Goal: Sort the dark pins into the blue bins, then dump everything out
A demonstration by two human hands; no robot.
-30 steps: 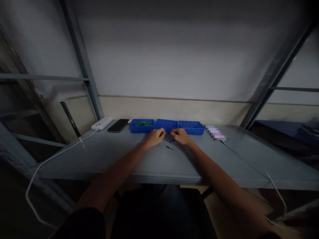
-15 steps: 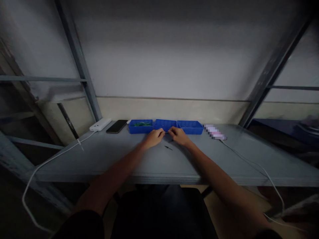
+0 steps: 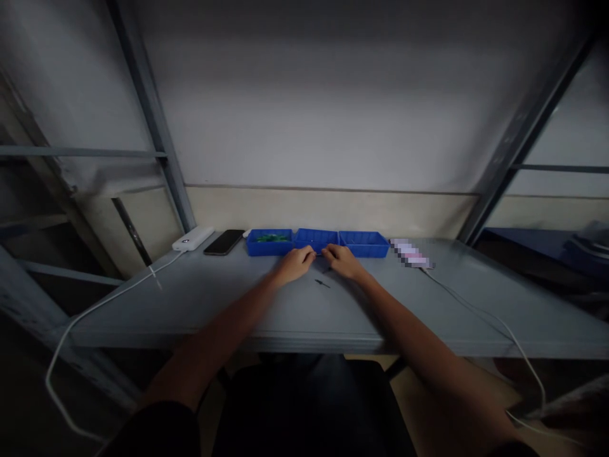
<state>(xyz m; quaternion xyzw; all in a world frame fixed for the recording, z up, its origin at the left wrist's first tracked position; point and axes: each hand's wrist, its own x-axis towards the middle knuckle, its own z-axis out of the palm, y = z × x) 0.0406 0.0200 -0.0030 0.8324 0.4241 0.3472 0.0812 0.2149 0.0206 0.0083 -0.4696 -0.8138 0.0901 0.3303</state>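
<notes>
My left hand (image 3: 295, 263) and my right hand (image 3: 341, 261) face each other over the table, just in front of the middle blue bin (image 3: 316, 237). Both have their fingers pinched together. Something small and thin seems to lie between the two sets of fingertips, too small to name. Below my hands a thin dark piece with a thicker end (image 3: 322, 283) rests on the tabletop. Another dark bit shows under my right hand, mostly covered by it.
The left blue bin (image 3: 269, 249) holds green pieces; the right blue bin (image 3: 364, 250) stands beside the middle one. A white power bank (image 3: 193, 239) with a cable and a dark phone (image 3: 224, 242) lie left. A blurred-out device (image 3: 412, 252) with a cable lies right on the grey table (image 3: 190, 311).
Both hands stay in almost the same place, still pinched close together. The whole view has shifted very slightly; the dark piece on the table has not visibly moved.
</notes>
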